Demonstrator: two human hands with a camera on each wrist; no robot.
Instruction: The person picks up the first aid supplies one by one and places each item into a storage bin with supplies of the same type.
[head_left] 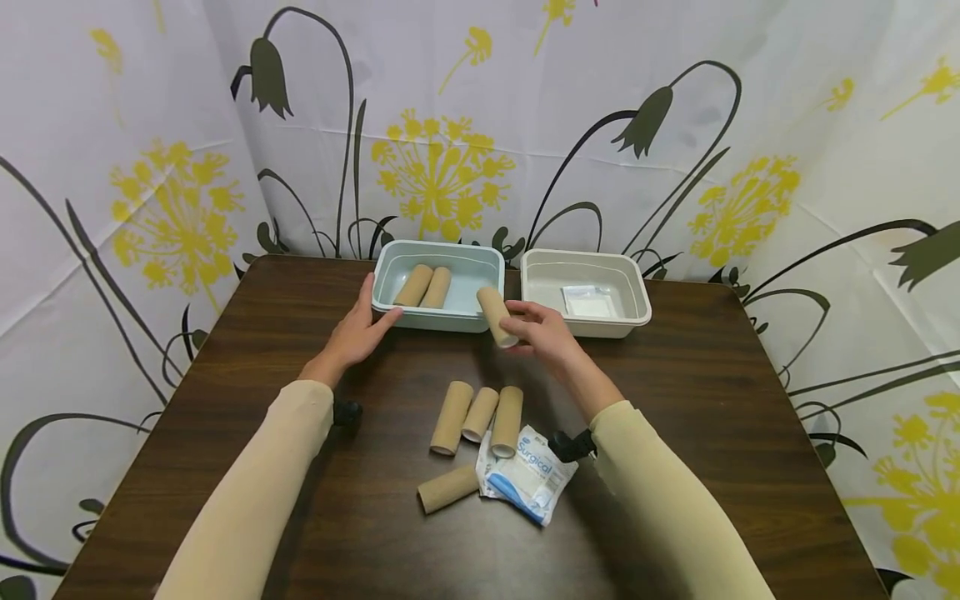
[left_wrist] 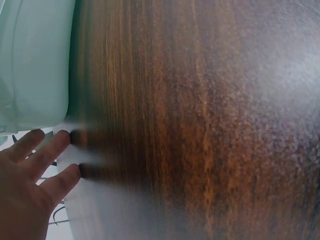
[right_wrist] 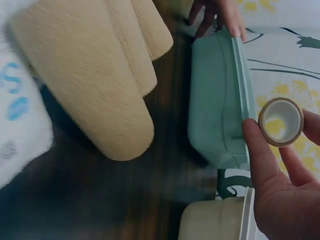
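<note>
In the head view my right hand [head_left: 546, 333] holds a cardboard tube [head_left: 496, 316] at the front right corner of the pale blue bin [head_left: 450, 320]. The right wrist view shows that tube [right_wrist: 281, 122] end-on between thumb and fingers. My left hand [head_left: 363, 327] rests against the left end of the blue bin, its fingers [left_wrist: 52, 152] spread and fairly straight. Two cardboard tubes [head_left: 424, 286] lie side by side inside that bin. Nearer to me, three tubes [head_left: 477, 414] lie in a row and another tube [head_left: 447, 489] lies crosswise below them.
A cream bin [head_left: 611, 328] stands right of the blue one, with a white packet [head_left: 588, 301] inside. White and blue packets marked Surgical [head_left: 534, 477] lie under the nearest tubes' right side. A floral curtain [head_left: 480, 117] hangs behind the dark wooden table [head_left: 675, 400].
</note>
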